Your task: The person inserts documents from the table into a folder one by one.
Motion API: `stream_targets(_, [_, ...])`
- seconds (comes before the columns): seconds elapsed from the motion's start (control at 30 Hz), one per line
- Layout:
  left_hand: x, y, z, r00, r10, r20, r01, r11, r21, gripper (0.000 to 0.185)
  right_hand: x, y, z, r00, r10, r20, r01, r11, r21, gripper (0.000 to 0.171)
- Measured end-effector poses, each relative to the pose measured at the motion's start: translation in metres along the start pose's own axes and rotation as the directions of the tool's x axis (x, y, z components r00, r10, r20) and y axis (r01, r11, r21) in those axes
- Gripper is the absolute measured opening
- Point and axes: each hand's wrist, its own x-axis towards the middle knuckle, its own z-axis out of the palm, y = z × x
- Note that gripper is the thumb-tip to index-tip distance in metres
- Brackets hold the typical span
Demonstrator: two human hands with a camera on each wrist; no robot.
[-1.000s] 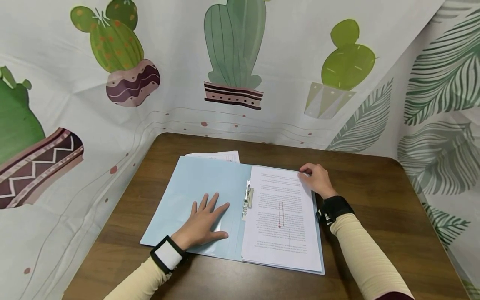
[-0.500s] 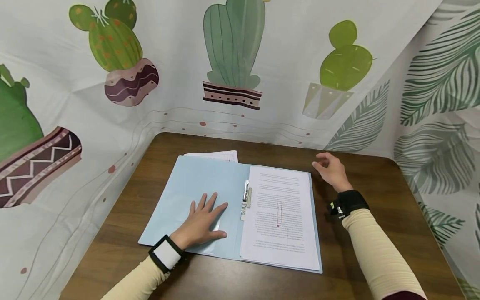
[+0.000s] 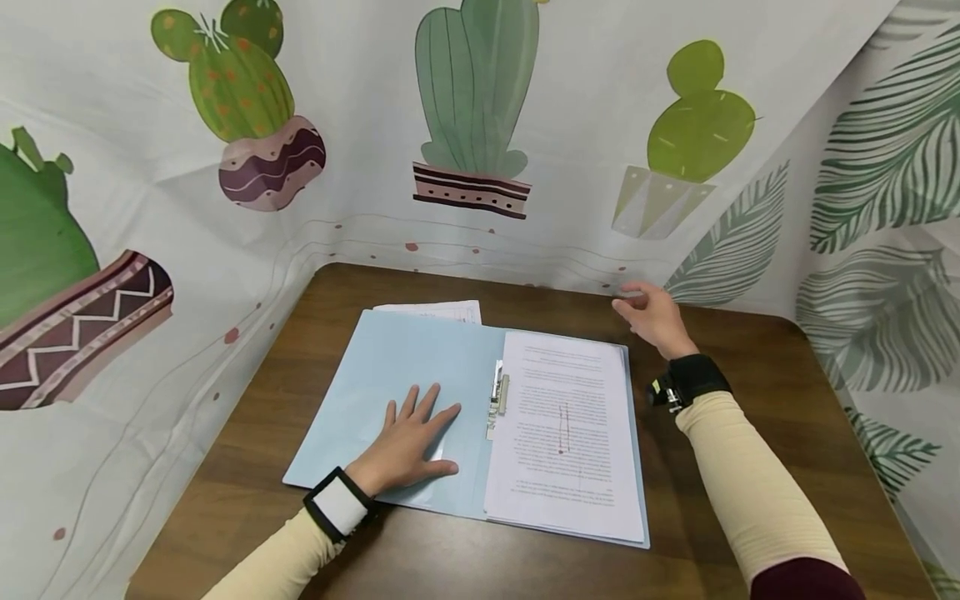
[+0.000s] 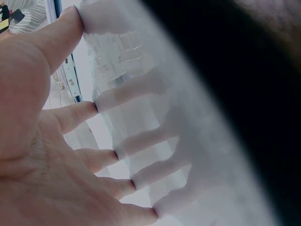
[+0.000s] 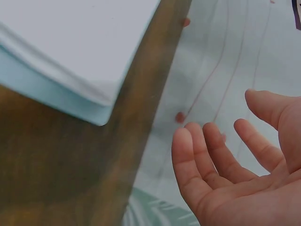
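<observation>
A light blue folder [image 3: 352,375] lies spread on the table, with a metal clip [image 3: 498,392] along its spine. Printed sheets [image 3: 585,475] lie stacked on its right half; the top one bears red marks. On the folder's left cover my left hand [image 3: 408,446] rests with its fingers spread; the left wrist view shows the fingertips touching the glossy surface. My right hand [image 3: 656,321] is raised past the folder's far right corner, its fingers loosely bent and nothing between them. In the right wrist view the right hand [image 5: 235,174] is apart from the sheets' corner [image 5: 101,94].
More paper [image 3: 457,312] sticks out from under the folder's far left edge. The brown wooden table [image 3: 420,558] reaches back to a white cloth [image 3: 352,125] printed with cacti and leaves, which hangs behind it and along its sides.
My right hand has left the far right corner of the sheets and moved off to the right and farther away. The left hand stays on the cover.
</observation>
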Motion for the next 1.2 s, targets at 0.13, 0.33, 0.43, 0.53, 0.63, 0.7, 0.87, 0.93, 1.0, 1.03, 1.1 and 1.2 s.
stream_targets(0.13, [-0.001,-0.002,0.0,1.0,-0.006,-0.003,0.006,1.0,0.001,0.087,0.01,-0.016,0.006,0.999,-0.027,0.021,0.027,1.0,0.005,0.049])
stream_targets(0.33, [-0.002,-0.004,-0.001,1.0,-0.006,-0.005,0.006,1.0,-0.007,0.087,0.024,-0.033,0.021,0.995,-0.041,0.092,0.037,0.999,0.036,0.052])
stream_targets(0.43, [-0.001,-0.005,-0.001,1.0,-0.002,-0.009,0.002,1.0,-0.007,0.087,0.031,-0.043,0.034,0.992,-0.043,0.123,0.037,0.998,0.055,0.053])
stream_targets(0.53, [-0.001,-0.006,-0.002,1.0,-0.002,-0.011,0.002,1.0,-0.005,0.087,0.036,-0.054,0.048,0.987,-0.047,0.151,0.036,0.996,0.076,0.052])
stream_targets(0.63, [-0.001,-0.005,-0.002,1.0,0.003,-0.016,-0.003,1.0,-0.006,0.086,0.041,-0.064,0.062,0.982,-0.041,0.184,0.027,0.997,0.076,0.05])
stream_targets(0.7, [0.0,-0.005,-0.002,1.0,0.005,-0.015,-0.005,1.0,-0.006,0.085,0.044,-0.07,0.072,0.979,-0.04,0.202,0.026,0.997,0.068,0.05])
stream_targets(0.87, [0.001,-0.004,-0.002,1.0,0.0,-0.01,0.0,1.0,-0.003,0.085,0.049,-0.084,0.095,0.971,-0.029,0.237,0.01,0.997,0.079,0.05])
stream_targets(0.93, [0.001,-0.004,-0.002,1.0,0.0,-0.012,0.0,1.0,-0.006,0.085,0.052,-0.088,0.104,0.968,-0.025,0.249,0.001,0.995,0.099,0.05])
stream_targets(1.0, [0.001,-0.005,-0.002,1.0,0.005,-0.015,-0.005,1.0,-0.007,0.085,0.054,-0.091,0.112,0.966,-0.028,0.258,-0.003,0.993,0.12,0.049])
stream_targets(1.03, [0.001,-0.005,-0.002,1.0,0.008,-0.015,-0.008,1.0,-0.007,0.085,0.055,-0.092,0.116,0.964,-0.03,0.265,-0.005,0.991,0.133,0.049])
stream_targets(1.1, [0.0,-0.006,-0.001,1.0,0.016,-0.015,-0.016,1.0,-0.01,0.085,0.055,-0.094,0.125,0.959,-0.036,0.279,-0.005,0.989,0.145,0.049])
stream_targets(1.2, [-0.002,-0.007,0.0,1.0,0.027,-0.013,-0.027,1.0,-0.014,0.085,0.055,-0.098,0.138,0.956,-0.034,0.291,-0.007,0.99,0.139,0.048])
